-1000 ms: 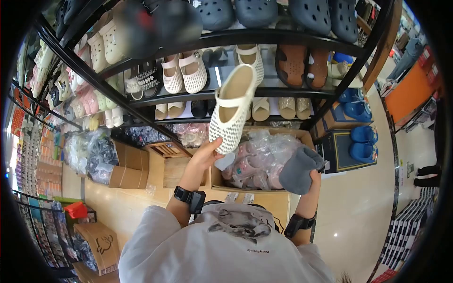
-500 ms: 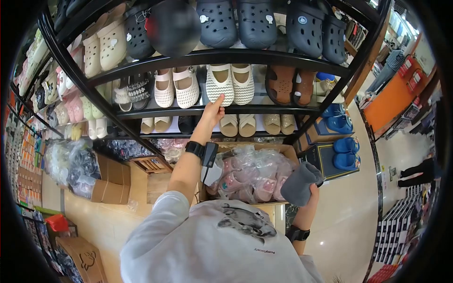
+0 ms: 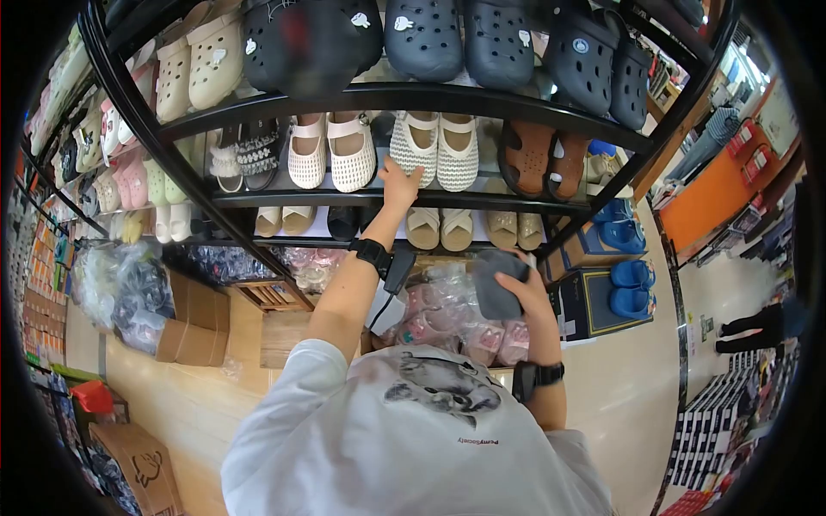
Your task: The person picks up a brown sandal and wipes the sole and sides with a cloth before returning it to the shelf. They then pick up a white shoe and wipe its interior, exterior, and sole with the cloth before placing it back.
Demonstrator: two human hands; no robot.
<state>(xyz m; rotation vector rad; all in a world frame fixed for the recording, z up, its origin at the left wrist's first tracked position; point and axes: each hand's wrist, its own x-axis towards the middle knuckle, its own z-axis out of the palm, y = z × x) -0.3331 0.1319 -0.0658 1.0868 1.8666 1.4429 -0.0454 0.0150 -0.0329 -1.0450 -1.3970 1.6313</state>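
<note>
My left hand (image 3: 401,182) reaches to the middle shelf, its fingers at the toe of a white-and-grey woven shoe (image 3: 415,155). The matching shoe (image 3: 458,159) stands right beside it. To the left is a pair of cream strap shoes (image 3: 351,159). My right hand (image 3: 527,291) grips a dark grey cloth (image 3: 497,288), held over a carton of pink shoes in plastic bags (image 3: 422,322). The cloth hides part of that carton.
Dark clogs (image 3: 423,39) line the shelf above, and brown sandals (image 3: 527,159) stand to the right. Below are beige sandals (image 3: 423,228). Blue clogs (image 3: 632,288) sit on boxes at right. An open carton (image 3: 194,331) stands at left.
My left hand has shifted from the lower front of the woven shoe to its left side. My right hand has risen with the grey cloth, toward the shelf. The view has shifted slightly.
</note>
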